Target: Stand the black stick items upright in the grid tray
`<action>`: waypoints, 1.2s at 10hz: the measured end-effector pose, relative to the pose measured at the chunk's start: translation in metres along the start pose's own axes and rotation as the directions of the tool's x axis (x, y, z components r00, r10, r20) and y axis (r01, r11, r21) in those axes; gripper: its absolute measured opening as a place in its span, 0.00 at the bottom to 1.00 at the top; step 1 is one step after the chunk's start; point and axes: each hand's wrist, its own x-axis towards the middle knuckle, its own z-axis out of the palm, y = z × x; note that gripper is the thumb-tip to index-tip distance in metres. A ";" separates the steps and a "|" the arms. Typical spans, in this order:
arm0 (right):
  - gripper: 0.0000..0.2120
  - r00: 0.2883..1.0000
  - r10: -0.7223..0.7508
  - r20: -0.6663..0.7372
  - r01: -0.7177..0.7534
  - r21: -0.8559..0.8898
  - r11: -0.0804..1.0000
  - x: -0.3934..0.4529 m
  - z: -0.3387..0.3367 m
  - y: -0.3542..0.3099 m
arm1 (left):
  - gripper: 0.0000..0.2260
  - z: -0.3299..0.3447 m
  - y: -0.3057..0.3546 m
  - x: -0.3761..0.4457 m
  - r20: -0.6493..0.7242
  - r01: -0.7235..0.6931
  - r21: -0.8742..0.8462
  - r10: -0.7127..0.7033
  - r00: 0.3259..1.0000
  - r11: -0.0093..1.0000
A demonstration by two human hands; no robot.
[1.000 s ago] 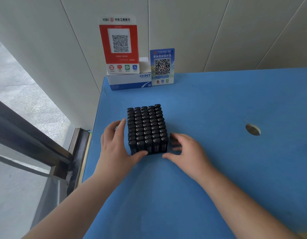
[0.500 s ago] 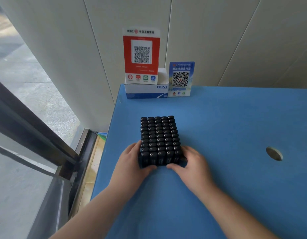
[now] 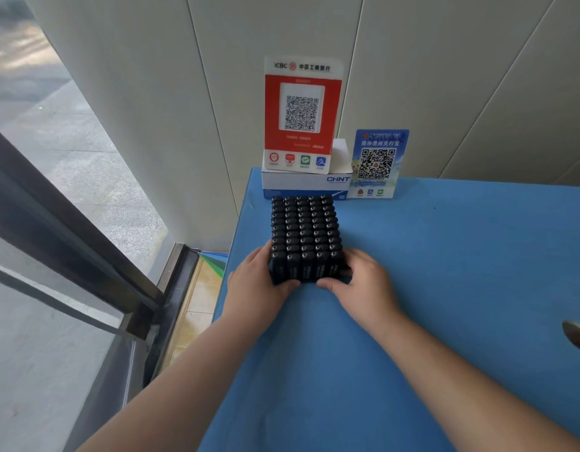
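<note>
Head view: the grid tray (image 3: 275,278) is seen near the counter's (image 3: 445,272) left edge, at about 12 o'clock from the person, and it appears fully loaded with the black stick items (image 3: 306,226), which stand upright in tight rows of five across; the tray itself is almost wholly hidden by them. The near end of the block is clasped from both sides. The left hand (image 3: 256,288) is laid against the block's 9 o'clock side with its thumb curled across the near face; the right hand (image 3: 363,285) is laid against the 3 o'clock side, its thumb likewise hooked onto the near face. No loose stick is seen on the counter, so the loading step is judged complete and the step in hand is judged to be squaring or repositioning the full block. For the next move, an even squeeze from both sides is called for, with the block kept level so that no upright stick is tipped out. The counter is covered in a matte blue surface. At 12 o'clock beyond the block a white and blue box (image 3: 305,184) is set against the pale panelled wall (image 3: 445,76), with a red QR sign (image 3: 302,112) resting on it and a blue QR card (image 3: 376,163) just beside it at 1 o'clock. A round hole (image 3: 579,336) is cut in the counter at 3 o'clock. At 9 o'clock a dark-framed window (image 3: 70,249) is seen, with pavement outside.
</note>
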 end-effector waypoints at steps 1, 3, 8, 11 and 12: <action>0.19 1.000 0.001 0.005 -0.001 0.008 1.000 0.019 0.008 -0.002 | 0.23 -0.006 -0.006 0.020 0.015 0.000 0.016 0.000 1.000 1.000; 0.20 1.000 0.022 0.015 -0.022 0.044 0.999 0.049 0.023 -0.006 | 0.24 -0.013 -0.015 0.044 -0.023 0.040 0.005 -0.039 0.999 0.999; 0.21 0.998 -0.032 -0.051 0.034 0.045 0.998 0.060 0.035 -0.004 | 0.23 -0.015 -0.025 0.065 -0.014 0.015 -0.020 -0.016 1.000 1.000; 0.22 1.000 -0.007 -0.008 0.008 0.128 0.992 0.056 0.031 -0.005 | 0.20 -0.017 -0.015 0.058 -0.006 0.015 -0.008 -0.015 1.000 1.000; 0.22 0.998 0.069 0.010 -0.069 0.165 0.984 0.045 0.029 -0.003 | 0.25 -0.018 -0.014 0.049 -0.013 0.041 0.025 -0.041 0.999 0.999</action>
